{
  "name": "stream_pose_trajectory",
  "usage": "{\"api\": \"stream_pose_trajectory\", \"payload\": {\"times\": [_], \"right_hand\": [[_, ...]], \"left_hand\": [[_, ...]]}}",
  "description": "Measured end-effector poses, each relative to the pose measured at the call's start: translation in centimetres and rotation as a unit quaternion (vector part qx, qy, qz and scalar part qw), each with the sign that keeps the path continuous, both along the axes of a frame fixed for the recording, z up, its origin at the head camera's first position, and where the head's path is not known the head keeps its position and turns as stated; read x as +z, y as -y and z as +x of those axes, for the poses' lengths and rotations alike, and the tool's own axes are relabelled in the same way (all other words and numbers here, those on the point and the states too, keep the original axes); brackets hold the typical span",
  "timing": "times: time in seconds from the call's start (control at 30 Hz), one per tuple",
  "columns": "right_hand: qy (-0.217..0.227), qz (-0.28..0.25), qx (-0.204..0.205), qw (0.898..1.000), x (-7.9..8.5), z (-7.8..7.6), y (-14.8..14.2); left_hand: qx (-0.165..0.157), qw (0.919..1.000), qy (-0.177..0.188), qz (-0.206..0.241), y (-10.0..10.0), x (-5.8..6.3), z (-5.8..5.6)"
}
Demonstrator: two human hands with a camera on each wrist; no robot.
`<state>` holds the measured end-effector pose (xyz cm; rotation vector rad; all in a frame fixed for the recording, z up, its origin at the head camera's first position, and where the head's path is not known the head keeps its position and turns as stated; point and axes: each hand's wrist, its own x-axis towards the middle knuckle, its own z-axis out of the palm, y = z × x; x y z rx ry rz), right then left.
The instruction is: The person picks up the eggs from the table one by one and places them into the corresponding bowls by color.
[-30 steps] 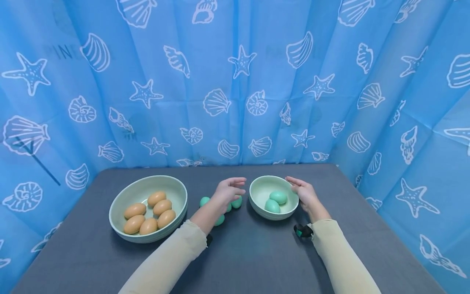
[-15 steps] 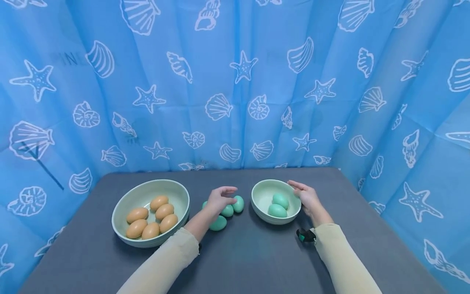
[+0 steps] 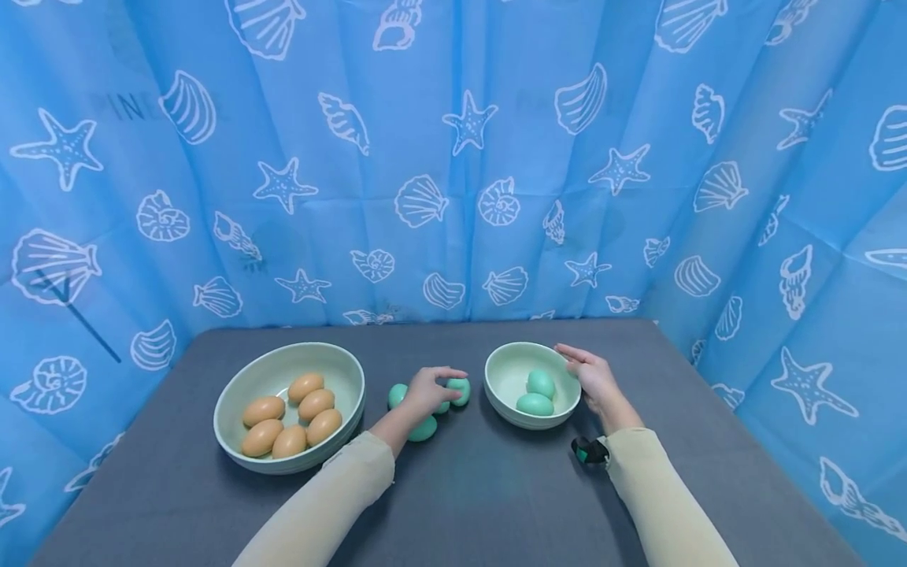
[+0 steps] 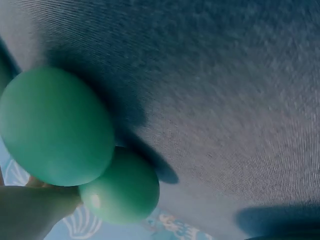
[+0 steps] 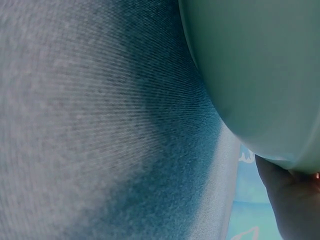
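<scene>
In the head view my left hand [image 3: 425,394] reaches among several green eggs on the table. Its thumb and fingers are at either side of the rightmost green egg [image 3: 459,391] and pinch it. Another green egg [image 3: 423,428] lies beside the wrist, and the hand partly hides the rest. The left wrist view shows a large near egg [image 4: 56,125] and a smaller-looking egg [image 4: 122,187] by the thumb. My right hand [image 3: 597,382] holds the right rim of the small pale green bowl [image 3: 501,394], which contains two green eggs [image 3: 534,405].
A larger pale green bowl [image 3: 234,421] with several brown eggs [image 3: 305,387] stands at the left. Dark grey cloth covers the table [image 3: 496,504]. A blue curtain [image 3: 453,236] with white shell prints hangs behind and to the right.
My left hand has come down, and its fingertips have moved right onto the rightmost green egg. My right hand stays at the small bowl, where the two eggs have shifted slightly.
</scene>
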<state>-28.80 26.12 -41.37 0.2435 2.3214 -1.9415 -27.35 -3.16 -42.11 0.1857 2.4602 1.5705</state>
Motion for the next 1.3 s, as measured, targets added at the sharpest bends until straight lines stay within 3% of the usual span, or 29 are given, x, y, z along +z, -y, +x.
{"api": "stream_pose_trajectory", "payload": {"times": [0.17, 0.53, 0.77, 1.1, 1.3], "right_hand": [[0.009, 0.002, -0.008, 1.0, 0.0, -0.1, -0.1], [0.005, 0.008, -0.014, 1.0, -0.3, -0.4, 0.0], [0.003, 0.006, -0.013, 1.0, -0.3, -0.5, 0.1], [0.004, 0.0, -0.012, 1.0, -0.1, -0.5, 0.0], [0.004, -0.005, -0.008, 1.0, -0.2, -0.4, 0.0]], "left_hand": [[-0.017, 0.999, -0.011, -0.039, -0.2, -0.4, -0.3], [-0.015, 0.999, 0.001, -0.041, -0.3, -1.1, -0.9], [-0.031, 0.9961, -0.015, -0.081, -0.6, -1.1, -1.1], [0.011, 0.9942, -0.033, -0.102, -1.2, -1.3, -1.0], [0.032, 0.996, -0.024, -0.079, -1.1, -1.2, -1.0]]}}
